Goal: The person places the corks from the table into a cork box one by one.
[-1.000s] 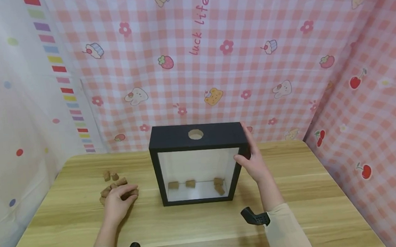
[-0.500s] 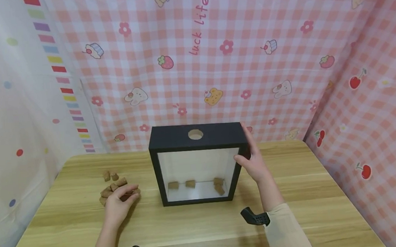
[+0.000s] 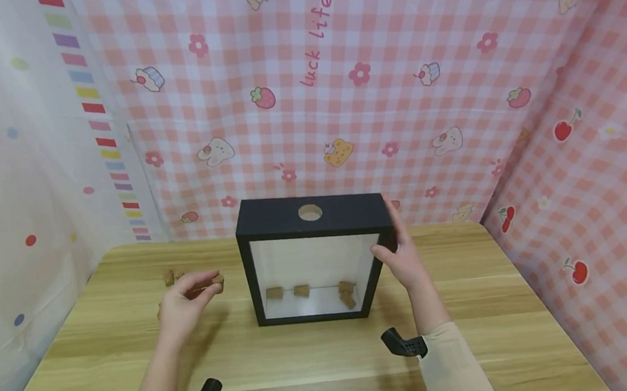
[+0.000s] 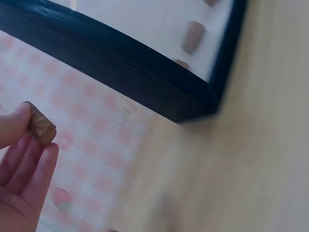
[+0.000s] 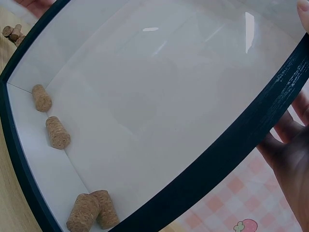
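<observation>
At the near edge of the wooden table [image 3: 305, 368], two pale sleeves [image 3: 454, 362] reach in, and a black piece [image 3: 405, 343] sticks out by each wrist. A bit farther on, the left hand [image 3: 183, 305] has just come up from the loose corks [image 3: 169, 278] with one small cork [image 4: 41, 124]. It seems this one is picked out now and free to move. The thumb and fingers pinch it, with a gap just as wide as the cork. It is up in the air, left of the black box [image 3: 276, 217] and not touching it. It is short, brown and speckled, with a rough end, and it tilts.

The right hand [image 3: 406, 262] holds the box by its right side, thumb in front and fingers behind, only as far apart as the box is thick. The box has not moved and stands upright, with a round hole [image 3: 310, 213] on top. Four corks [image 5: 58, 133] rest inside at the bottom: two sit apart, and two touch near the right wall. The left hand hides most of the loose ones. Farthest back hangs a pink checked cloth [image 3: 297, 129].
</observation>
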